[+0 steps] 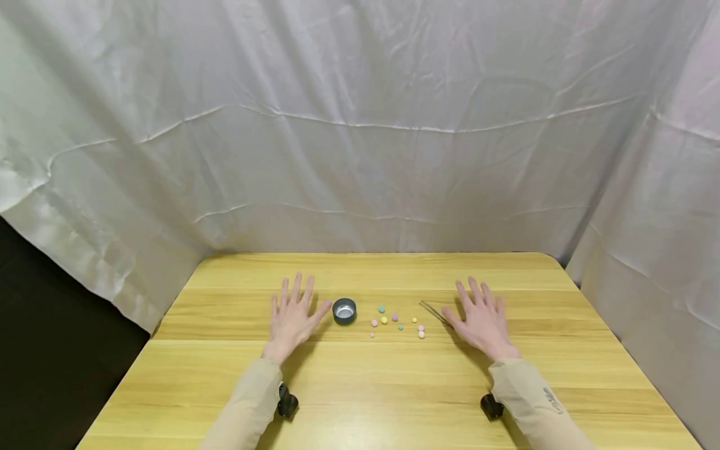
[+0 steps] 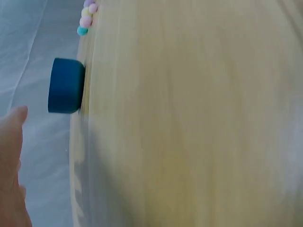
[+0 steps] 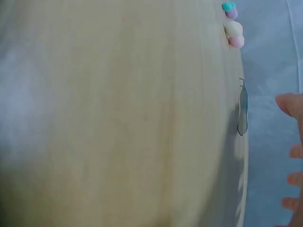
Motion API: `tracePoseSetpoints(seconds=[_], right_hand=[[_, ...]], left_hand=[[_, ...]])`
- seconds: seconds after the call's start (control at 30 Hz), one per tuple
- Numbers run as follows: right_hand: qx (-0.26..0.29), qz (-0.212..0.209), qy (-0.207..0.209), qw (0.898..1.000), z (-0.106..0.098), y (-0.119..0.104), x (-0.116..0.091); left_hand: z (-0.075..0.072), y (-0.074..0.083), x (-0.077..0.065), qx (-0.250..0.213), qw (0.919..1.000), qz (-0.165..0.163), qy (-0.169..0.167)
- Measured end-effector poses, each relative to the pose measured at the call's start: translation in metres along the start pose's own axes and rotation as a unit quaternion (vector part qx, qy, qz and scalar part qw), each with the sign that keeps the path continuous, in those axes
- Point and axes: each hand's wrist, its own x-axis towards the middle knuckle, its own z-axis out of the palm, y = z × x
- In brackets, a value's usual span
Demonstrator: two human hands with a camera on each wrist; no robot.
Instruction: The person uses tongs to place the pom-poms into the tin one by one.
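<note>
1. A pale yellow wood-grain surface (image 1: 388, 381) with rounded far corners fills the lower part of the head view.
2. Creased silvery-grey curtains (image 1: 360, 175) hang behind its far edge and along both sides; a dark area (image 1: 50, 350) shows beyond the left edge.
3. A small round bowl (image 1: 344, 322), dark blue-grey outside, stands upright a little left of the middle of the far edge, set in from it. Its shiny silver inside bottom is visible.
4. Nine small pastel balls (image 1: 384, 320), in pink, yellow, teal, purple and cream, lie scattered right of the bowl, some touching.
5. Slim metal tweezers (image 1: 432, 310) lie right of the balls, towards the right edge.
6. The left hand (image 1: 291, 324) is raised left of the bowl, thumb near it; its grip is loose, fingers spread apart.
7. The right hand (image 1: 482, 324) is raised by the tweezers, its thumb above their near end; its grip is likewise spread, holding nothing.
</note>
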Motion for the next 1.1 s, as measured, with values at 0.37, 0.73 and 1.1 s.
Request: tracePoseSetpoints(seconds=[0.37, 0.73, 1.1], right_hand=[[0.073, -0.036, -0.013, 0.997, 0.009, -0.012, 0.008], [0.103, -0.032, -0.022, 0.994, 0.016, -0.015, 0.015], [0.104, -0.036, -0.021, 0.994, 0.019, -0.017, 0.019]], left_hand=[[0.012, 0.018, -0.001, -0.212, 0.9712, 0.081, -0.073], [0.027, 0.021, 0.001, -0.318, 0.9402, 0.096, -0.074], [0.031, 0.022, 0.006, -0.324, 0.9392, 0.1, -0.054]])
